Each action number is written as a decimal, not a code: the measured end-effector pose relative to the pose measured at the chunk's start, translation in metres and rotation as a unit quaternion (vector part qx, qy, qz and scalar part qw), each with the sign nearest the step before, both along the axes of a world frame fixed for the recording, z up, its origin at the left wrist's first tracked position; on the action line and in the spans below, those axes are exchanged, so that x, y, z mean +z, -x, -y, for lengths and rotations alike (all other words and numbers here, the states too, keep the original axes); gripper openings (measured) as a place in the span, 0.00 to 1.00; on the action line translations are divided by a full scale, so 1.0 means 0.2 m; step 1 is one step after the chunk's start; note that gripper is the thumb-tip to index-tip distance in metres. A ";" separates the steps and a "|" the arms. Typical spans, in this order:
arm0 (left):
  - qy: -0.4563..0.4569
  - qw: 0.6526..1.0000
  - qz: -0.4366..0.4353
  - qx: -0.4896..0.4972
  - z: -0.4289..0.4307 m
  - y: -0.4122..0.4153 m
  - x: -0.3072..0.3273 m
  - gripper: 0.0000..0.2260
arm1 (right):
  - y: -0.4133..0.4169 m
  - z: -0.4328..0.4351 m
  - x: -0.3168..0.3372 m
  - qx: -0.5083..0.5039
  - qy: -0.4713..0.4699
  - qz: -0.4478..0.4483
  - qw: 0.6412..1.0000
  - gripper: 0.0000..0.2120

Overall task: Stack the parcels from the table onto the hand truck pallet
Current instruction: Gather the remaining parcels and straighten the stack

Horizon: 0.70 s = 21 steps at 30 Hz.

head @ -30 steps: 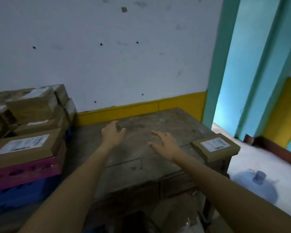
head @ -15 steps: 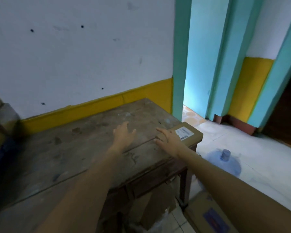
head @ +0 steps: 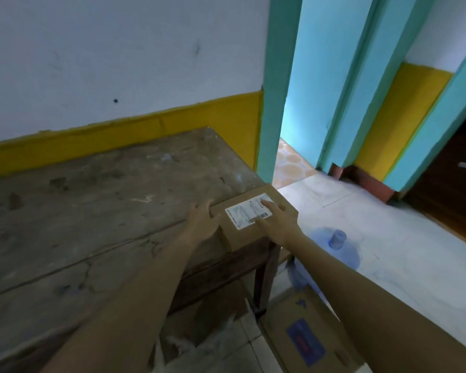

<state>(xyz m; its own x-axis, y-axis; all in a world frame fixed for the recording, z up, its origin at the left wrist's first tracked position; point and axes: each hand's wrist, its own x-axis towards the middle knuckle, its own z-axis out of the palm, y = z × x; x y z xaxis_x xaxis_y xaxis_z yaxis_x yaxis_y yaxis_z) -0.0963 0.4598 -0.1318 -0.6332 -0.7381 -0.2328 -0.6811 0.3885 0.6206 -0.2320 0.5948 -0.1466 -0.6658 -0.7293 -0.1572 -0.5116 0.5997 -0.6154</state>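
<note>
A flat brown cardboard parcel with a white shipping label lies on the right front corner of the worn wooden table. My left hand presses against the parcel's left side, fingers curled at its edge. Over the parcel's right half lies my right hand, fingertips on the label. The parcel rests on the table top. The hand truck pallet and the other parcels are out of view.
A blue water jug lies on the white floor to the right of the table. Below the table corner sits a large cardboard box. A teal door frame rises just behind the table's right end.
My view has swung right, away from the stacked parcels. Both hands have reached forward from mid-table and closed on the parcel at the corner.
</note>
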 end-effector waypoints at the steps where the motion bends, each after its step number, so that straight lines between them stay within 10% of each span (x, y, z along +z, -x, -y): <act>1: -0.010 1.000 0.006 0.008 0.00 0.05 -0.04 0.24 | 0.07 0.00 -0.03 0.003 -0.009 -0.011 1.000 0.26; 21: 0.017 0.980 -0.025 0.198 -0.04 0.25 -0.10 0.24 | 0.38 0.15 -0.09 0.074 -0.042 -0.042 0.995 0.29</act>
